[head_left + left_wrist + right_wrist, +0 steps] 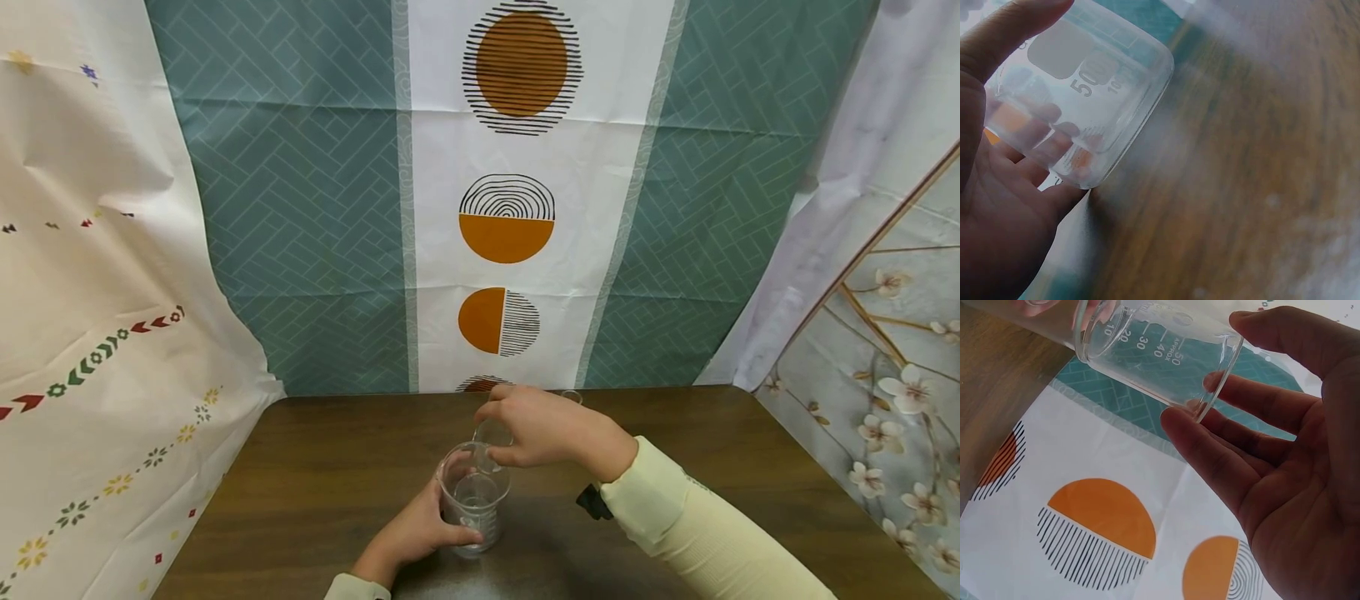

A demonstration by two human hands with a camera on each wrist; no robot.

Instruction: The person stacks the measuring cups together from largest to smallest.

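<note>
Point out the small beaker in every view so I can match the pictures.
Head: low, near the middle; the small beaker is in the right hand, at the rim of the big beaker.
Left wrist: I cannot make it out; the big beaker fills the upper left.
Right wrist: top centre, by the fingertips.
Shared landmark: the brown table, visible in all three.

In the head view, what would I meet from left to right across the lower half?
Cream patterned cloth → left hand → larger clear beaker → right hand → pale yellow right sleeve → blossom-patterned cloth.
</note>
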